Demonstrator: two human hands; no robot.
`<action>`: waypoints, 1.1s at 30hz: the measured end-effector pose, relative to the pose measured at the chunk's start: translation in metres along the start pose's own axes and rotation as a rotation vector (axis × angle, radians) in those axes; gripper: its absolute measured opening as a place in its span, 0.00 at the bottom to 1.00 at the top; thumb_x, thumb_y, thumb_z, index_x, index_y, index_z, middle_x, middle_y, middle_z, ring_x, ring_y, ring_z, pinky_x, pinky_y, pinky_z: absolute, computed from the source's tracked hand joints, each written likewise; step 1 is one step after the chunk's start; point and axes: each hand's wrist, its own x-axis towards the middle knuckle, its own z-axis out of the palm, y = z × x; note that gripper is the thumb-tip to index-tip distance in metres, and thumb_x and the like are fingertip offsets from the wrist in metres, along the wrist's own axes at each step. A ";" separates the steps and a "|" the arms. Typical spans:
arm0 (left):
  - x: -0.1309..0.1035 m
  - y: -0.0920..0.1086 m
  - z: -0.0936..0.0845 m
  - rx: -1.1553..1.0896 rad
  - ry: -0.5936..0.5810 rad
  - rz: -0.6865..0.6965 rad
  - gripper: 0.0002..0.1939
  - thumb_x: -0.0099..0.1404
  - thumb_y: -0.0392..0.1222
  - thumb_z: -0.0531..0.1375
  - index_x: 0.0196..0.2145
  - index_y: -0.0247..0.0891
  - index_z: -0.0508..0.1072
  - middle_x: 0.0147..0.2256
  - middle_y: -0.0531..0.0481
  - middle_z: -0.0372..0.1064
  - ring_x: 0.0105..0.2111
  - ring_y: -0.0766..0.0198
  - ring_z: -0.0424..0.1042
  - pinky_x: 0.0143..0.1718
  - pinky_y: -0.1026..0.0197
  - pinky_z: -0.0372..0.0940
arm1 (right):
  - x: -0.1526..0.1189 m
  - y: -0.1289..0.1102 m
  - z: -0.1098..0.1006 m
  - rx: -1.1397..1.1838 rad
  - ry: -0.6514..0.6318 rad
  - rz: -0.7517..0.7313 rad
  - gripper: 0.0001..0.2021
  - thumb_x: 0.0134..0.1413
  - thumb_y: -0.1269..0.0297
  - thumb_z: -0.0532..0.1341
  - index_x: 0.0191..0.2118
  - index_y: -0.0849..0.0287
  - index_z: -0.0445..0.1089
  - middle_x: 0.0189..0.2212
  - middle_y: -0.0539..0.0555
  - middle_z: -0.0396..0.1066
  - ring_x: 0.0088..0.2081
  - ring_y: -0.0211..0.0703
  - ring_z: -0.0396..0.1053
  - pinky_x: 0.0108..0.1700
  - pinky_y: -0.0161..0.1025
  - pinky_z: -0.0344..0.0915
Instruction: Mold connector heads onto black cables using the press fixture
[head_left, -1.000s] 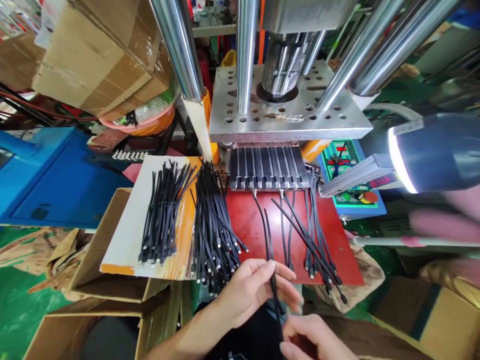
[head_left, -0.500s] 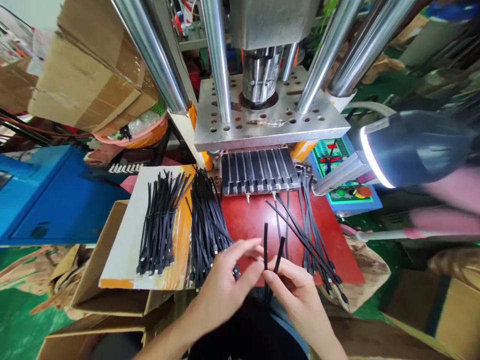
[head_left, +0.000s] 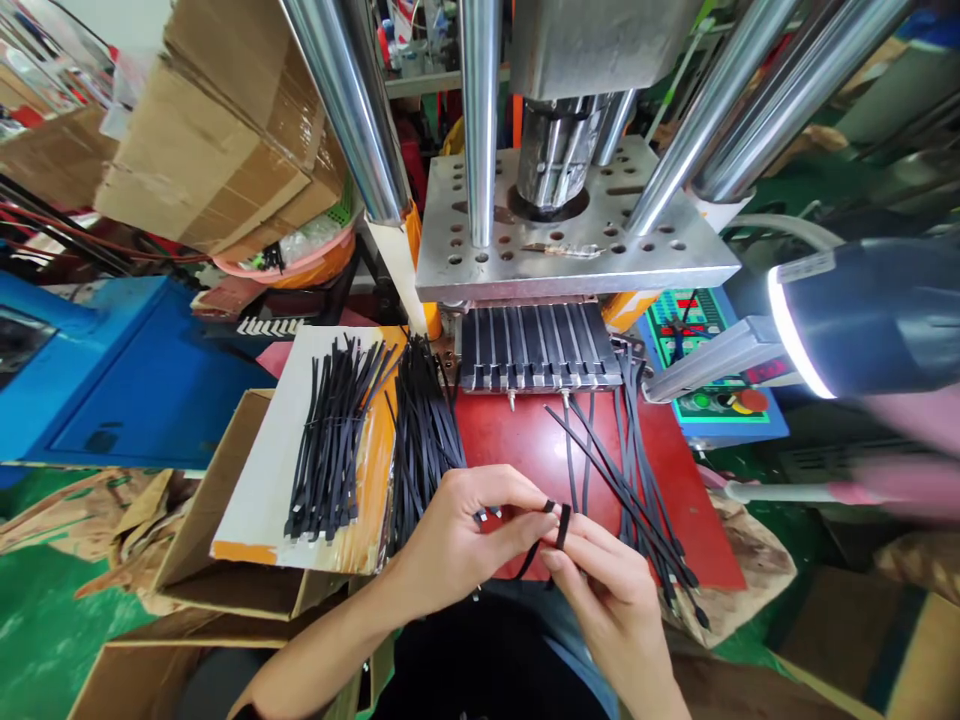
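Note:
In front of my body, my left hand (head_left: 472, 540) and my right hand (head_left: 611, 585) meet fingertip to fingertip. Between them is a black flat cable (head_left: 564, 528), bent over at the fingers; its lower part drops behind my left fingers. Thumb and forefinger of my left hand are pinched together at the cable, and my right fingers are closed on it too. Left of my hands lies a thick bunch of similar black cables (head_left: 429, 430). On my right, several loose cables (head_left: 626, 485) lie across the red work surface (head_left: 510, 435), with small plugs at their near ends.
A press with a thick steel plate (head_left: 577, 275) stands ahead over a grooved black fixture (head_left: 536, 350). Another cable bundle (head_left: 330, 440) rests on a white board (head_left: 259, 490) at left. A lamp (head_left: 862, 320) and a control panel (head_left: 712, 390) are on the right; an open carton (head_left: 225, 500) stands lower left.
My left hand has moved right and closed its fingertips at the cable. Two upright black ends stood between my hands before; now the black piece is bent over. The whole view has shifted slightly.

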 end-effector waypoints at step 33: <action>0.087 -0.084 -0.119 1.092 -0.026 0.792 0.17 0.77 0.35 0.58 0.60 0.30 0.74 0.61 0.32 0.76 0.66 0.47 0.72 0.64 0.43 0.72 | 0.270 0.030 -0.001 -0.280 -0.388 -0.083 0.27 0.67 0.40 0.60 0.23 0.54 0.63 0.19 0.45 0.60 0.24 0.36 0.57 0.30 0.37 0.54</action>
